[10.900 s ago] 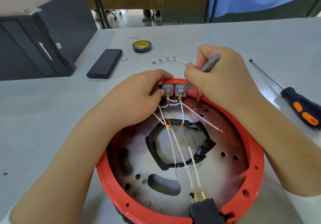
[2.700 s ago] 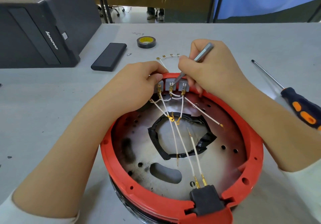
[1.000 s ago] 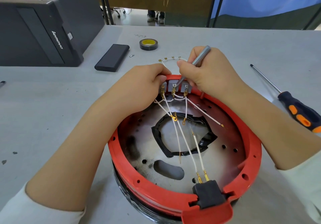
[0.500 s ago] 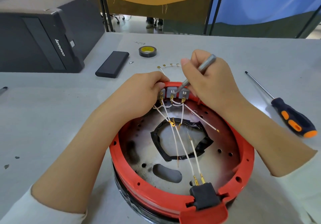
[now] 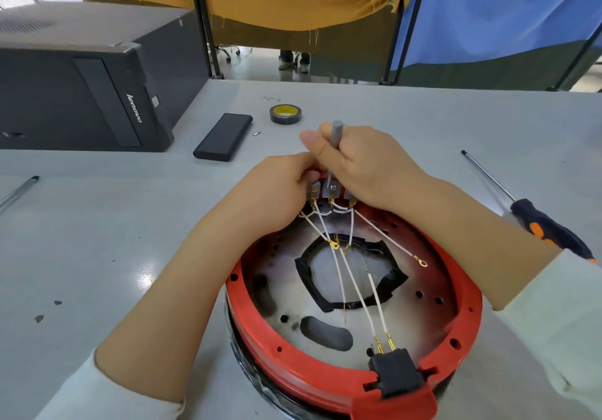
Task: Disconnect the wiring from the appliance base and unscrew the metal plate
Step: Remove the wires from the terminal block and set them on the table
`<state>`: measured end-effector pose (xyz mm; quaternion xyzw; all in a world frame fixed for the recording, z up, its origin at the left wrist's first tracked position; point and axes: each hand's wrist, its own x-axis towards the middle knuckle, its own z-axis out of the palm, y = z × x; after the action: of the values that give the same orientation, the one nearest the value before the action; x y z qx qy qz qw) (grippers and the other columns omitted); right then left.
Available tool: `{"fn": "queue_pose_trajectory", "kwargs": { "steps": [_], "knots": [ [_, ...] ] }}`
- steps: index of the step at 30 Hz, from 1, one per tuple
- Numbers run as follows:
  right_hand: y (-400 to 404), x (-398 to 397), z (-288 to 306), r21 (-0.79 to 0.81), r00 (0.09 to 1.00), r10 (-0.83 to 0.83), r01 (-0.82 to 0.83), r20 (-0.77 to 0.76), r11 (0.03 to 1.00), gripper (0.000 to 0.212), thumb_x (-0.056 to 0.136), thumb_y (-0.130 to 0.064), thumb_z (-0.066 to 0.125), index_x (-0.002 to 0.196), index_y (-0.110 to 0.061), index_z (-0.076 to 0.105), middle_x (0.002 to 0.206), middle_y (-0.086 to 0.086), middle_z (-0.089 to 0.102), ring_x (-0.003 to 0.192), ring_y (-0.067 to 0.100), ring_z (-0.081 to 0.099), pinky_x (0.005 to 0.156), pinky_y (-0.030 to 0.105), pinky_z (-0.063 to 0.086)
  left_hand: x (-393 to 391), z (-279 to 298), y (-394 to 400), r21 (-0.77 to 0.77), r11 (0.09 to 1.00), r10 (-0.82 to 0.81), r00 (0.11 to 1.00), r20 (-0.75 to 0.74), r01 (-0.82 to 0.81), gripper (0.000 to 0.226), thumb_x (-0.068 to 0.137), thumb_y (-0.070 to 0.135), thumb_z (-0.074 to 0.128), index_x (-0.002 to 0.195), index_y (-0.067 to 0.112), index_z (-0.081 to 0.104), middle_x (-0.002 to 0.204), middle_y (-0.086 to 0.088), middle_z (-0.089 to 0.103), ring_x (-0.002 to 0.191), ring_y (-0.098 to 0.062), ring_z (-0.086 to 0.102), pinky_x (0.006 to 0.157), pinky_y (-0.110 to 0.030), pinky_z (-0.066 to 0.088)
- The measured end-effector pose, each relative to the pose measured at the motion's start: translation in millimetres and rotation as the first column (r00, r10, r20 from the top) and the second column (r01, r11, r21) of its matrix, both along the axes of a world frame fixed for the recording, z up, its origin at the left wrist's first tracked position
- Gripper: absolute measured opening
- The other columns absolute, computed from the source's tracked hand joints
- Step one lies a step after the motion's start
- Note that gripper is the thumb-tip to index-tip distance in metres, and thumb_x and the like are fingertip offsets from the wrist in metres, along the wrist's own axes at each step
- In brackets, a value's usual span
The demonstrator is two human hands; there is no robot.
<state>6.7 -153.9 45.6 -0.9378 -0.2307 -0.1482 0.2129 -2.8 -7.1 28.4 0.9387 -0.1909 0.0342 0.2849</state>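
Right hand [image 5: 365, 165] grips small screwdriver [image 5: 335, 139] on terminal block [image 5: 332, 190] at 12 o'clock; left hand [image 5: 280, 188] clamps block; wires [image 5: 355, 289] partly disconnected, plate [image 5: 407, 315] remains.

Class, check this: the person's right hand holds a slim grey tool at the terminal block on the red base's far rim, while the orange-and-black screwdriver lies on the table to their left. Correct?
Not quite. The head view shows the orange-and-black screwdriver lying to their right. The rest holds: the right hand holds the slim grey tool at the terminal block on the red base's far rim.
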Motion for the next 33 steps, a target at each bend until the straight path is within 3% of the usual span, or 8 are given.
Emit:
{"fn": "queue_pose_trajectory", "kwargs": {
  "steps": [3,8,12,15,23,27,30,33],
  "knots": [
    [3.4,1.0,-2.1,-0.147,1.000,0.005,-0.002,0.019,0.989,0.048,0.096,-0.054,0.023,0.065,-0.019,0.033,0.055,-0.007,0.041,0.054,0.008,0.040,0.057,0.032,0.024,1.3,-1.3,0.6,0.020,1.000,0.005,1.000,0.008,-0.006,0.022,0.099,0.016,0.036,0.105,0.020,0.057,0.080,0.002,0.058,0.072,-0.016,0.053,0.060,-0.020,0.040],
    [2.3,-1.1,-4.3,-0.182,0.997,0.031,-0.017,0.076,0.983,0.048,0.095,-0.055,0.020,0.072,-0.016,0.035,0.057,-0.003,0.042,0.063,0.023,0.046,0.060,0.035,0.034,1.4,-0.4,0.8,0.027,1.000,-0.013,1.000,0.027,0.012,0.024,0.098,0.011,0.036,0.083,0.023,0.051,0.066,0.010,0.045,0.062,-0.011,0.046,0.051,-0.012,0.036],
    [2.7,-0.1,-5.1,-0.132,0.997,0.034,-0.025,0.069,0.991,0.045,0.098,-0.051,0.024,0.064,-0.021,0.030,0.055,-0.005,0.041,0.056,0.015,0.041,0.054,0.032,0.028,0.3,-0.1,0.7,0.005,1.000,-0.008,1.000,0.025,0.008,0.023,0.099,0.014,0.037,0.104,0.019,0.058,0.084,0.000,0.060,0.070,-0.013,0.052,0.057,-0.012,0.037],
    [1.0,1.7,-7.2,-0.019,0.999,0.038,-0.037,0.032,0.999,0.046,0.099,-0.048,0.027,0.061,-0.021,0.032,0.056,-0.006,0.042,0.054,0.007,0.042,0.054,0.028,0.027,-0.9,-0.2,0.6,-0.013,1.000,-0.016,1.000,0.024,0.016,0.026,0.099,0.018,0.039,0.116,0.024,0.058,0.102,-0.003,0.066,0.086,-0.019,0.057,0.068,-0.027,0.042],
    [5.9,-4.1,-9.2,-0.225,0.981,0.084,-0.043,0.173,0.973,0.041,0.100,-0.045,0.026,0.073,-0.018,0.038,0.054,-0.005,0.040,0.057,0.022,0.045,0.056,0.035,0.036,-1.2,3.3,0.0,0.065,0.997,0.041,0.999,-0.006,-0.040,0.024,0.094,0.008,0.036,0.076,0.017,0.049,0.067,0.000,0.048,0.059,-0.014,0.044,0.049,-0.022,0.031],
    [4.1,-5.1,-8.2,-0.228,0.982,0.065,-0.023,0.179,0.973,0.041,0.100,-0.046,0.025,0.073,-0.017,0.035,0.053,-0.005,0.036,0.058,0.022,0.044,0.056,0.035,0.034,-2.0,4.0,-1.2,0.050,0.998,0.037,0.999,0.002,-0.037,0.023,0.095,0.011,0.035,0.096,0.006,0.057,0.083,-0.010,0.058,0.074,-0.026,0.053,0.057,-0.031,0.037],
    [6.1,-1.6,-7.9,-0.207,0.990,0.031,-0.002,0.137,0.978,0.044,0.100,-0.048,0.023,0.066,-0.021,0.029,0.056,-0.005,0.036,0.062,0.021,0.043,0.060,0.033,0.033,-2.6,5.1,-1.2,0.069,0.997,0.036,0.999,0.004,-0.036,0.020,0.095,0.010,0.035,0.084,0.013,0.052,0.075,-0.004,0.052,0.066,-0.019,0.047,0.052,-0.025,0.032],
    [8.8,-0.2,-7.4,-0.167,0.993,0.009,0.012,0.120,0.986,0.045,0.100,-0.048,0.025,0.062,-0.025,0.025,0.056,-0.007,0.037,0.063,0.019,0.041,0.060,0.032,0.030,-1.5,4.3,-0.5,0.045,0.999,0.029,0.999,0.013,-0.030,0.022,0.096,0.010,0.036,0.096,0.014,0.058,0.081,-0.001,0.052,0.071,-0.019,0.047,0.053,-0.021,0.033]
  ]
}}
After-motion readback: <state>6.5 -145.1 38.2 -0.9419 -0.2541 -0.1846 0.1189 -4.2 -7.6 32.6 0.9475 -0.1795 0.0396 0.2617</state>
